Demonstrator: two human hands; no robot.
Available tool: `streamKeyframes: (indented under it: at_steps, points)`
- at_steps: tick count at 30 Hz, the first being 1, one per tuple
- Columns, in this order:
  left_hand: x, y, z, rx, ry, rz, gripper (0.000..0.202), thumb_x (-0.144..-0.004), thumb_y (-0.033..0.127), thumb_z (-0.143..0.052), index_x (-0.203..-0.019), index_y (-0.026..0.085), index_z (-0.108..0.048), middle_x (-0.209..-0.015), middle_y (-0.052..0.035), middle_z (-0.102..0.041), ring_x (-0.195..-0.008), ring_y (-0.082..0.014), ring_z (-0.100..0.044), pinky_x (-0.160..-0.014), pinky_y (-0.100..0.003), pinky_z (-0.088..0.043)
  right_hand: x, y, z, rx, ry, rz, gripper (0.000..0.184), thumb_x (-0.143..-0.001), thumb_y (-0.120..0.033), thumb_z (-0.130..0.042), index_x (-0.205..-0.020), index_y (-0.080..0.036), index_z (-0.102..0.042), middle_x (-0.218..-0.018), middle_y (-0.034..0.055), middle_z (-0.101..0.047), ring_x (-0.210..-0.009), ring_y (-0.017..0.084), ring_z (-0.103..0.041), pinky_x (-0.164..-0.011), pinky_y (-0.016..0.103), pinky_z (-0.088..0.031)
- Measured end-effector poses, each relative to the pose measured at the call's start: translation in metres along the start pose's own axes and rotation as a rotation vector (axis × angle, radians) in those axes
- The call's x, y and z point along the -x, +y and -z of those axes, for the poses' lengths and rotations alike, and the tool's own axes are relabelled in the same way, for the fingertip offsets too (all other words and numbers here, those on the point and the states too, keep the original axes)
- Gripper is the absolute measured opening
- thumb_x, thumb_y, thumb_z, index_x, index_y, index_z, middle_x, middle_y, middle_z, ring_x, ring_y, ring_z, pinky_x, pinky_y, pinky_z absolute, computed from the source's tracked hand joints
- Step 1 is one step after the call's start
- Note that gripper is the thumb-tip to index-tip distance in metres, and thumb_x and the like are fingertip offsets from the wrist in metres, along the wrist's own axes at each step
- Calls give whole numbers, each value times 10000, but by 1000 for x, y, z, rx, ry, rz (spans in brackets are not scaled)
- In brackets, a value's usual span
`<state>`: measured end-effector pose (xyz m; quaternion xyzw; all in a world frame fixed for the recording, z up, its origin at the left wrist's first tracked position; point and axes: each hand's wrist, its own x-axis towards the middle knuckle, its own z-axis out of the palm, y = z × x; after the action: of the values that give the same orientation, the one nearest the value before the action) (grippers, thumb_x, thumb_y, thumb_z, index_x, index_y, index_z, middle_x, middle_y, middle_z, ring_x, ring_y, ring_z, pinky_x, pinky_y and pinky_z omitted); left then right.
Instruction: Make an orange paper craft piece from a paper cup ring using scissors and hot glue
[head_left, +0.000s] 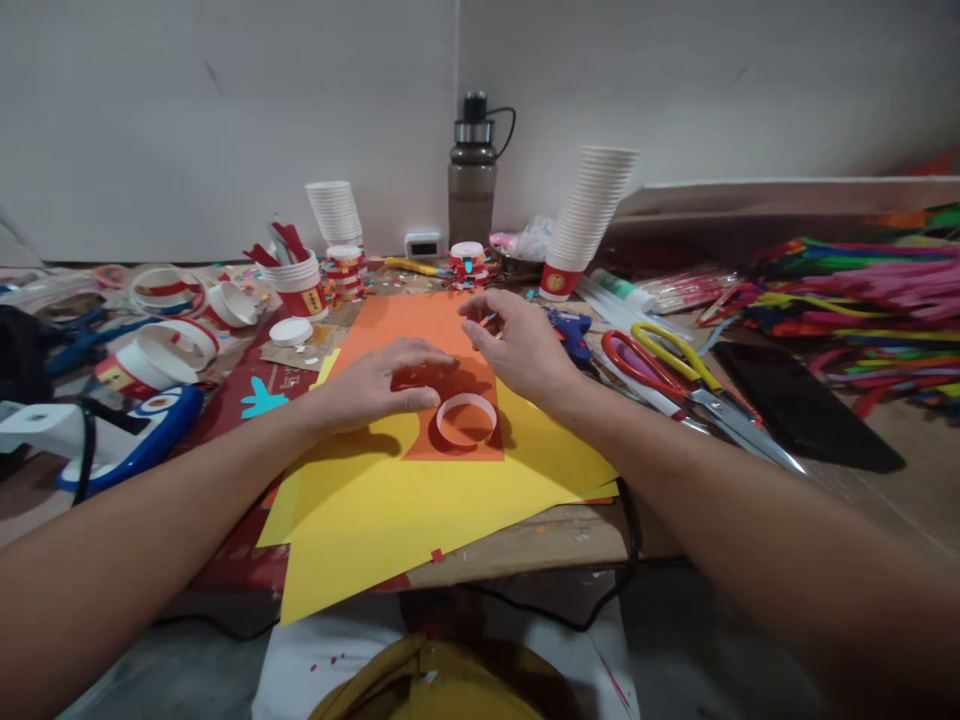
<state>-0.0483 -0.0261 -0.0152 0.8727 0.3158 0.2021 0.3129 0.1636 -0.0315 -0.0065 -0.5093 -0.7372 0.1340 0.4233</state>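
A white paper ring [489, 410] rests on a sheet of orange paper [405, 320], which lies over yellow paper [360, 510]. My left hand [386, 382] hovers above the orange sheet with fingers stretched out, its thumb tip close to the ring's left side. Beyond the ring, my right hand [517, 340] is held over the sheet's right edge, fingers loosely bent and thumb apart from them. Nothing shows in either hand. Behind my hands stands a small white and red paper-cup piece [467, 262] with coloured bits around it.
Scissors with red and yellow handles [667, 365] and a black phone [806, 405] lie right. Paper cup stacks [589, 215], a bottle [472, 190] and a cup of tools [300, 285] stand behind. Cut cups [154, 360] and a blue-white device [139, 440] sit left.
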Motion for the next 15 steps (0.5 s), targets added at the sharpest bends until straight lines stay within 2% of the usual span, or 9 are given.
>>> streamKeyframes:
  at_steps: [6, 11, 15]
  points:
    - [0, 7, -8, -108, -100, -43, 674, -718, 639, -685, -1270, 259, -613, -1303, -90, -563, -1242, -286, -477, -1079, -432, -379, 2, -2, 1, -43, 8, -15, 131, -856, -172, -561, -946, -148, -653, -909, 39, -674, -745, 121, -576, -711, 273, -459]
    - [0, 7, -16, -143, -105, -62, 702, -674, 621, -735, -1254, 244, -618, -1323, -113, -540, -1273, -303, -437, -1096, -477, -348, 3, 0, -2, -41, -19, -28, 133, -849, -152, -568, -943, -150, -663, -894, 38, -677, -737, 116, -584, -698, 260, -462]
    - [1, 5, -17, -149, -98, -76, 688, -681, 620, -730, -1227, 215, -623, -1307, -122, -544, -1265, -296, -445, -1088, -468, -360, 3, 4, -4, -29, -11, -5, 124, -843, -143, -574, -923, -152, -669, -895, 46, -683, -764, 129, -594, -698, 267, -468]
